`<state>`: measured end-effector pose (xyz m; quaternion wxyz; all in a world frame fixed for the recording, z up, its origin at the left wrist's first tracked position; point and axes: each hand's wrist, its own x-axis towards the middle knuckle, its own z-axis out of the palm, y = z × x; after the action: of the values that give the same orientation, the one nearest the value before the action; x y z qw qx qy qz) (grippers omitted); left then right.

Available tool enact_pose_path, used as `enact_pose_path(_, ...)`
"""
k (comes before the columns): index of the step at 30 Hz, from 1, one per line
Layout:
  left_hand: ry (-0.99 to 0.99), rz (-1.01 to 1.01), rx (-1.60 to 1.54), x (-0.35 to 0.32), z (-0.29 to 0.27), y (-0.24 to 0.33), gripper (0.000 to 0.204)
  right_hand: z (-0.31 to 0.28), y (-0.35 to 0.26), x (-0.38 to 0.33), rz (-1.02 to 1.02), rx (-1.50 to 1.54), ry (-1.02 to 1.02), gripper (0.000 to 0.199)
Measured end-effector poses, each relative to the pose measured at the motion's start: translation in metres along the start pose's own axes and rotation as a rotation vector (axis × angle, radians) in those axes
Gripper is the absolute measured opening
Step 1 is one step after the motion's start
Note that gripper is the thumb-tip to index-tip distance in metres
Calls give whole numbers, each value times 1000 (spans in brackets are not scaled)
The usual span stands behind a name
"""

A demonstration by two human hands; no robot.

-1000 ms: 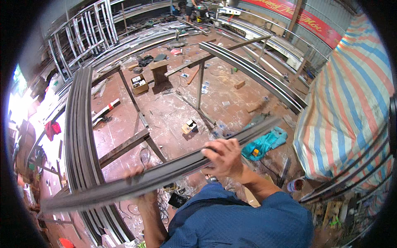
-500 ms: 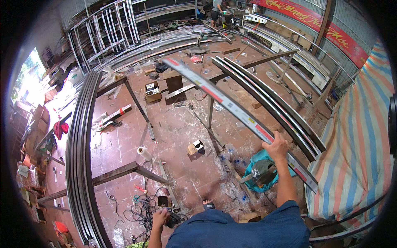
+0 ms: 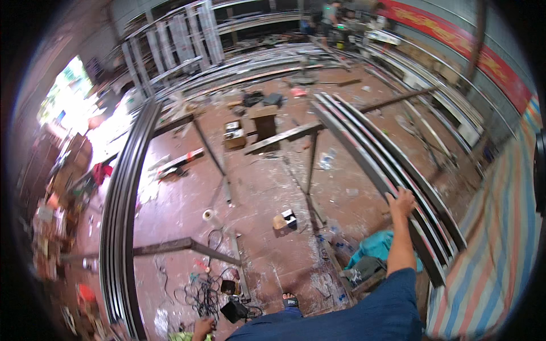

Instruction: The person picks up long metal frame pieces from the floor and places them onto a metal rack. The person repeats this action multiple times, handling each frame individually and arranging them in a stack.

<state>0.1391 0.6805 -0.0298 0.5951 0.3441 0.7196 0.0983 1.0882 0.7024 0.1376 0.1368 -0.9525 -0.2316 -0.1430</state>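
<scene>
My right hand (image 3: 402,202) is curled over a long metal profile (image 3: 369,159) in the row on the right-hand stand. Several dark and silver profiles lie side by side there, some with red markings along them. My left hand (image 3: 203,328) is low by the bottom edge, smeared by motion, its fingers hard to make out. Close to it are a black boxy thing (image 3: 234,310) and a tangle of black cables (image 3: 202,295) on the floor. A bright green item (image 3: 185,336) shows just beneath that hand.
Dark profiles (image 3: 128,210) rest on a stand at left. A small open box (image 3: 285,220) and a white roll (image 3: 208,215) stand on the floor. A teal bag (image 3: 372,250) sits under the right stand, beside a striped sheet (image 3: 489,238). Another person (image 3: 330,20) stands far back.
The labelled profile in my right hand has moved right, from across the open floor onto the row on the stand. My left hand has dropped lower. The view has shifted.
</scene>
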Motion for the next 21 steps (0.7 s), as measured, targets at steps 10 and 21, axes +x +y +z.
enact_pose_path(10, 58, 293, 567, -54, 84, 112, 56, 47, 12, 13, 46, -387, -95, 98)
enact_pose_path(21, 317, 250, 326, -59, 47, 9, 56, 92, -70, -6, -191, -167, -20, 87)
